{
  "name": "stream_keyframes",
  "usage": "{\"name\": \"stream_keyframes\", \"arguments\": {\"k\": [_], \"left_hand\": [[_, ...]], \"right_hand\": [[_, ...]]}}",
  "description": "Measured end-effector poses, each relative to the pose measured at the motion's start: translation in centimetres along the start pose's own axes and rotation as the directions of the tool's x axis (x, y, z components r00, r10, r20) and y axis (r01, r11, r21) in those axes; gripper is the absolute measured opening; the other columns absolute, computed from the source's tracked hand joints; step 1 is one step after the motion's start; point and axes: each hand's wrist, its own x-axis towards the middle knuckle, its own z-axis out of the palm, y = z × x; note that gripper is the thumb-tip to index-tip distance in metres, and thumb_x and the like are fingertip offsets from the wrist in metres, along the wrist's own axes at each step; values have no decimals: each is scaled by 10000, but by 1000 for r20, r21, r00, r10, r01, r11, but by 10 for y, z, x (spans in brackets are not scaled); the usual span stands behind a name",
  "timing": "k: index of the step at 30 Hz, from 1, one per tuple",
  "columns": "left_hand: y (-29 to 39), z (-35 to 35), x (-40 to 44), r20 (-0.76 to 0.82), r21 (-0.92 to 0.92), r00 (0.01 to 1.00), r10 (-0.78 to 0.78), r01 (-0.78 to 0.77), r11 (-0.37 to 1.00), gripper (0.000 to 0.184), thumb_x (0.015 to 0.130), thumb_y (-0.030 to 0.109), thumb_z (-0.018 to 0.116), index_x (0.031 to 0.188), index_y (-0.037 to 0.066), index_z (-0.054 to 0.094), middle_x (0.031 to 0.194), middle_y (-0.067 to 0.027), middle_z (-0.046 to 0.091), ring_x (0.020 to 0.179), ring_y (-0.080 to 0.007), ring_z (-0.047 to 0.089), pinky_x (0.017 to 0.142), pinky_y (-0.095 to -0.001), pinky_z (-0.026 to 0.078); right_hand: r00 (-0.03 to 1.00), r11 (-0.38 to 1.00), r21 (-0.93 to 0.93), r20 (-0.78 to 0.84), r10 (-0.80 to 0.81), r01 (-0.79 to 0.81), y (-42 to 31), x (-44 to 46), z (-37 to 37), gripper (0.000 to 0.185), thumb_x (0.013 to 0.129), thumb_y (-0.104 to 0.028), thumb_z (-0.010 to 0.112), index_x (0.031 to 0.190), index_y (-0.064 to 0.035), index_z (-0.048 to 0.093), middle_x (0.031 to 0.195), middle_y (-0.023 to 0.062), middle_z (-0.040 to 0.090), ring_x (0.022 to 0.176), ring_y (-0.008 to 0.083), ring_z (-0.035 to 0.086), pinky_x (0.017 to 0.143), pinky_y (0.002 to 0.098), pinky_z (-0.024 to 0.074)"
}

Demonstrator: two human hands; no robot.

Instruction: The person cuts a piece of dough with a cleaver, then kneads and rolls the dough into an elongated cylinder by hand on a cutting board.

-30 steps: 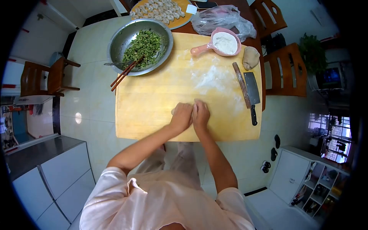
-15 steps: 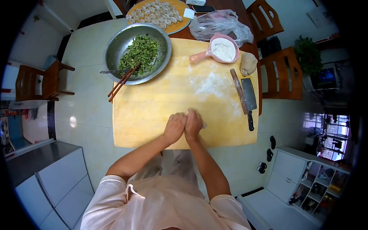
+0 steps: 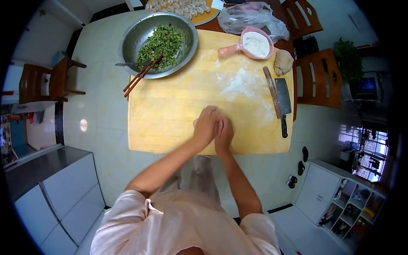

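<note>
The left hand (image 3: 206, 126) and right hand (image 3: 224, 132) press together, fingers curled, over some dough (image 3: 195, 123) near the board's (image 3: 165, 129) front edge; only a pale edge shows, so I cannot tell how either grips it. Farther out, an unshaped lump (image 3: 283, 62) rests above the rolling pin (image 3: 272, 92) and knife (image 3: 283, 95), and mixed filling (image 3: 163, 44) remains in the bowl (image 3: 127, 44). Folded dumplings (image 3: 182, 7) lie beyond, so the work seems partly done.

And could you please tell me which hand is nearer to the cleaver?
Right. The right hand is left of the cleaver; the left hand sits farther left.
</note>
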Motion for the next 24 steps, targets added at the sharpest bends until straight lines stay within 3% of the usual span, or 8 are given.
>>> {"name": "stream_keyframes", "arguments": {"k": [2, 3, 4, 7, 14, 17, 20, 24], "left_hand": [[0, 26, -28, -62, 42, 996, 69, -66, 997, 328, 893, 109, 550, 1199, -2, 590, 1212, -201, 602, 1204, -382, 517, 1015, -505, 407], [-2, 35, -36, -94, 63, 990, 101, -96, 993, 331, 919, 122, 533, 1218, -13, 582, 1252, -206, 591, 1235, -388, 502, 1034, -518, 393], [-3, 32, -34, 15, 71, 998, 60, -61, 996, 396, 925, 140, 538, 1292, -8, 540, 1361, -212, 532, 1297, -385, 466, 1091, -530, 335], [-13, 28, -15, 28, 146, 987, 158, -160, 976, 412, 942, 169, 512, 1317, -1, 515, 1381, -215, 512, 1311, -382, 454, 1111, -537, 303], [-35, 48, 68, 42, 341, 999, -10, -5, 940, 434, 964, 209, 492, 1359, 32, 490, 1437, -202, 463, 1379, -371, 381, 1126, -525, 279], [-30, 43, 68, 86, 365, 996, 17, -47, 930, 483, 932, 232, 508, 1354, -1, 485, 1458, -199, 447, 1397, -364, 364, 1139, -525, 262], [-26, 32, 30, 181, 419, 981, 76, -147, 896, 516, 916, 220, 534, 1377, -2, 472, 1480, -195, 423, 1413, -355, 342, 1143, -516, 254], [-15, 5, -53, 349, 398, 935, 63, -209, 893, 550, 917, 243, 539, 1405, 4, 454, 1497, -179, 408, 1425, -351, 321, 1138, -513, 262]], "right_hand": [[989, 990, -16, 33, 144, -144, -9, -19, -7, 282, 999, -223, 472, 1162, -26, 589, 1129, 185, 637, 1049, 371, 590, 869, 465, 465], [996, 996, -16, 0, 85, -85, -1, -24, -6, 282, 998, -213, 476, 1169, -18, 585, 1131, 192, 636, 1044, 380, 589, 880, 471, 462], [999, 1000, -16, -35, 23, -24, 8, -26, 0, 283, 996, -203, 481, 1177, -9, 582, 1134, 199, 635, 1040, 389, 588, 891, 477, 459], [995, 998, -20, -73, -67, 66, 11, -10, 5, 296, 1003, -190, 481, 1201, 16, 557, 1149, 207, 621, 1049, 388, 582, 906, 467, 461], [985, 990, -114, -142, -93, 77, 18, 74, 18, 334, 957, -122, 561, 1262, 13, 536, 1286, 215, 585, 1183, 390, 550, 1032, 443, 423], [996, 998, -56, -87, 0, -5, 17, 71, 11, 362, 924, -79, 601, 1271, -1, 533, 1351, 190, 553, 1244, 370, 522, 1065, 453, 397], [983, 978, -103, 58, -177, 182, 24, 30, -7, 461, 871, -85, 654, 1308, -23, 523, 1433, 171, 495, 1328, 347, 462, 1115, 489, 330], [929, 956, -111, 292, -230, 271, 25, -41, -39, 577, 862, -210, 655, 1384, -35, 483, 1505, 154, 421, 1407, 329, 373, 1154, 540, 222]]}}
